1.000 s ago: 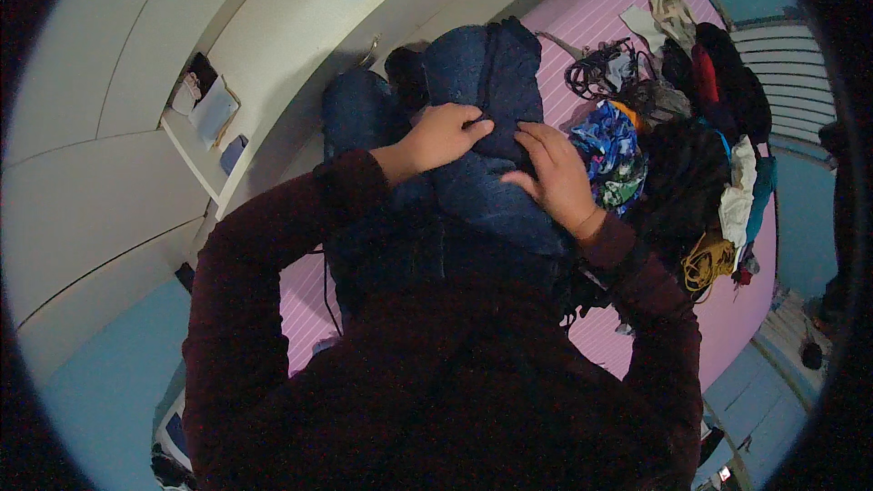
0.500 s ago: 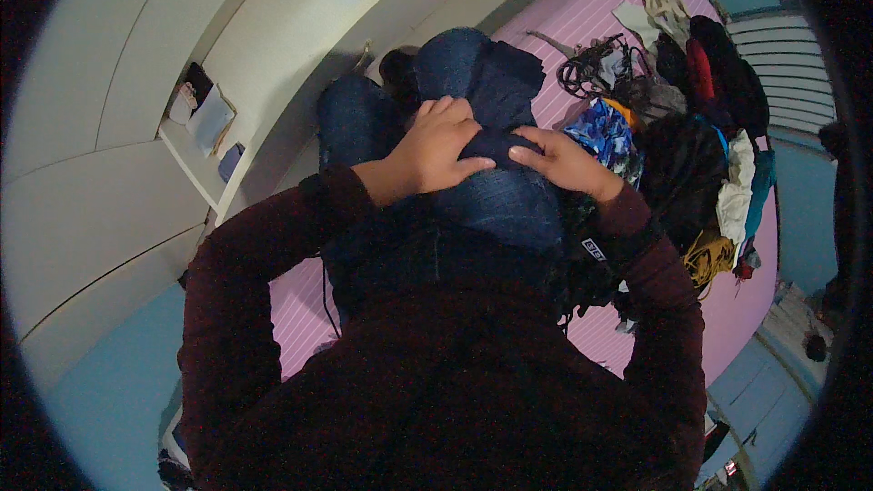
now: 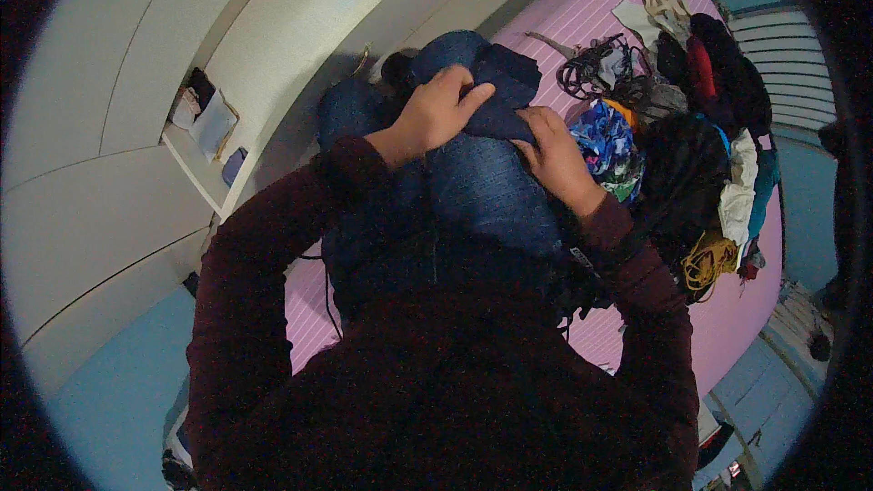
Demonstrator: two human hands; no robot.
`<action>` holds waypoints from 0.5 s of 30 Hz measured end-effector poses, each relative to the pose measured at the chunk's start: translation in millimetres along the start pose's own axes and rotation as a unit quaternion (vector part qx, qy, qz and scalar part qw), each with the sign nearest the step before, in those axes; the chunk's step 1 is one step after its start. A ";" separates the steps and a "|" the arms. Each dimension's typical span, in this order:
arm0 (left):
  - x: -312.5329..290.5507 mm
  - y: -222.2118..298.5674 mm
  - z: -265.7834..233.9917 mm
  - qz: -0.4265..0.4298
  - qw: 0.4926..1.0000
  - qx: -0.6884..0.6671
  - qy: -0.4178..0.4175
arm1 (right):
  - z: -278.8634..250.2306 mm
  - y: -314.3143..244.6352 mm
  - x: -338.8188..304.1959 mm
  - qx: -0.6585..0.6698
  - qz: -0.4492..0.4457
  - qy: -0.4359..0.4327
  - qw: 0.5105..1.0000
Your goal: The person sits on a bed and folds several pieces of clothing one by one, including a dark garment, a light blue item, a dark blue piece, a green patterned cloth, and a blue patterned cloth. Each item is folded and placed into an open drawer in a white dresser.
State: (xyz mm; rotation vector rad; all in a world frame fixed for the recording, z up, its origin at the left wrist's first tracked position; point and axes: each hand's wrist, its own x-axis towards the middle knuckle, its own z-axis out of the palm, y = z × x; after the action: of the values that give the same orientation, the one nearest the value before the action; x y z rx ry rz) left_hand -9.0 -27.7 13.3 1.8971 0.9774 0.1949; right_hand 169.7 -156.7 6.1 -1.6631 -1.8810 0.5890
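Observation:
Across my right thigh, clad in blue jeans [image 3: 486,186], lies a dark navy piece of cloth [image 3: 503,91], partly folded over on itself. What garment it is, I cannot make out. My left hand [image 3: 436,114] grips its left side, thumb on top and the other fingertips hidden beneath or behind the fabric. At the cloth's lower right corner, my right hand [image 3: 556,159] pinches the edge between thumb and fingers. Just right of that hand sits a crumpled blue patterned cloth [image 3: 602,138].
A heap of mixed clothes, with a black garment [image 3: 682,168], a white one [image 3: 738,186] and mustard cords [image 3: 709,262], covers part of the pink striped bed [image 3: 746,309]. Dark tangled straps [image 3: 591,68] lie farther off. To the left stands a pale cabinet [image 3: 309,27] with an open compartment.
Both hands have shifted, the left one up and away from me, the right slightly down. The cloth's near part has been lifted and turned over toward its far part.

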 end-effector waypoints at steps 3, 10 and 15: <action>-8.1 -2.2 0.1 0.343 0.929 0.096 0.103 | -6.4 16.9 8.5 0.076 0.015 -0.042 0.996; 21.7 -9.4 2.8 0.180 0.980 0.079 0.040 | -10.1 50.4 35.9 0.300 0.282 -0.135 0.901; 47.6 -10.2 5.0 0.056 0.998 -0.016 0.034 | 8.0 61.9 50.3 0.285 0.360 0.021 0.888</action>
State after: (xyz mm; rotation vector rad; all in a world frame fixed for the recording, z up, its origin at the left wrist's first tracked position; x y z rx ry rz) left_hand 19.7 4.4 -10.0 1.9285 0.9081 0.3408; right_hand 206.6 -98.2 -34.3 -1.8776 -0.8547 1.2411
